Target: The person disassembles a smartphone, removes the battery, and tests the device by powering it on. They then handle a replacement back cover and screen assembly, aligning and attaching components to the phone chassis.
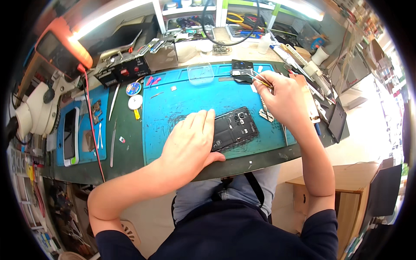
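Observation:
An opened black phone (236, 129), its inner side facing up, lies slightly tilted on the blue work mat (160, 134). Over its left end rests my left hand (188, 134), fingers stretched along the upper edge and thumb at the lower edge, steadying it. My right hand (281, 93) is raised at the mat's far right, its fingers pinched round thin tweezers (261, 79). The tweezer tips point left, at a black phone back piece (242, 66) with a camera area and small dark parts beside it. Whether the tips grip anything is too small to tell.
A clear plastic box (200, 74) stands on the mat. Left lie a white-edged phone (70, 134), cotton swabs (100, 135), a metal spudger (113, 145) and a round white tin (135, 102). An orange multimeter (64, 47) and red cable border that side. A dark panel (337, 123) sits right.

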The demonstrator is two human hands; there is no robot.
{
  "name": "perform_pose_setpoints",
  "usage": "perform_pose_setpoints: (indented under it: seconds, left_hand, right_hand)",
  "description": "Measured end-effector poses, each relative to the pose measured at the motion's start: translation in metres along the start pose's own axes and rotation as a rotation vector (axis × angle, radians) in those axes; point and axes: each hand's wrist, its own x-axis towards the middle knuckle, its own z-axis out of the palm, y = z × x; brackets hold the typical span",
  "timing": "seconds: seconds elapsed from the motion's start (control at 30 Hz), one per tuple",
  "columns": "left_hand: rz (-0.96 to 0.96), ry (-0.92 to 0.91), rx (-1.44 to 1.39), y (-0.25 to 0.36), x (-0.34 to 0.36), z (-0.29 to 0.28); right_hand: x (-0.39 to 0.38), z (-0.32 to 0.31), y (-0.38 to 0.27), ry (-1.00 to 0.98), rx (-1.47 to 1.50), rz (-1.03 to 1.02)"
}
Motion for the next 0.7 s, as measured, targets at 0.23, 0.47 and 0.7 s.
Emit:
perform_pose_setpoints:
  seconds: [0.23,0.47,0.7]
  left_hand:
    - [-0.023,-0.114,-0.051,-0.003,0.011,-0.012]
    - [-0.013,0.051,-0.201,-0.002,-0.002,0.002]
    - [-0.096,0.085,-0.854,-0.028,-0.005,0.0]
  right_hand:
    - [-0.006,-0.006,0.006,0.087,0.029,0.0]
    - [-0.015,-0.008,0.0,-0.319,0.276,0.033]
    - [0.013,-0.04,-0.016,-0.397,0.806,0.126]
